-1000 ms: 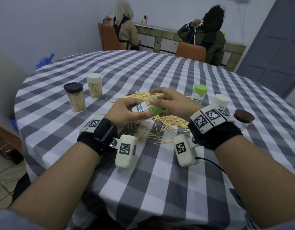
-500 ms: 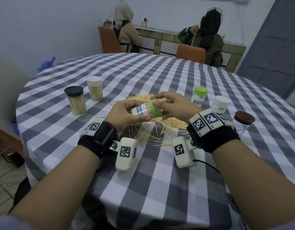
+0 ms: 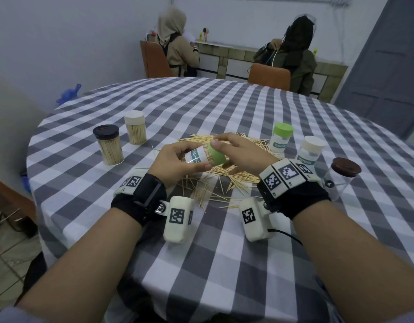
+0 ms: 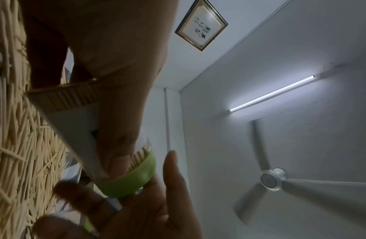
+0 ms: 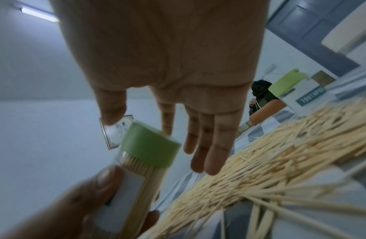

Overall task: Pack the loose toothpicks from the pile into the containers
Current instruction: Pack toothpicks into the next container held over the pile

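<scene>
A clear toothpick container (image 3: 197,157) with a white label and a green cap (image 3: 216,156) lies tilted above the loose toothpick pile (image 3: 238,177). It is packed with toothpicks. My left hand (image 3: 175,162) grips its body, thumb on the label (image 5: 126,194). My right hand (image 3: 235,151) is at the green cap (image 5: 151,145) with straight fingers. Its index finger touches the cap and its thumb lies beside it. The wrist views are blurred around the green cap (image 4: 128,181).
Two filled containers stand at the left, one with a black lid (image 3: 108,145) and one with a white lid (image 3: 135,130). At the right stand a green-capped (image 3: 280,141), a white-capped (image 3: 310,151) and a brown-lidded container (image 3: 341,178). Two people sit beyond the round checkered table (image 3: 224,252).
My left hand keeps the container over the pile. My right hand stays at the green cap, and its fingers have shifted and straightened around it.
</scene>
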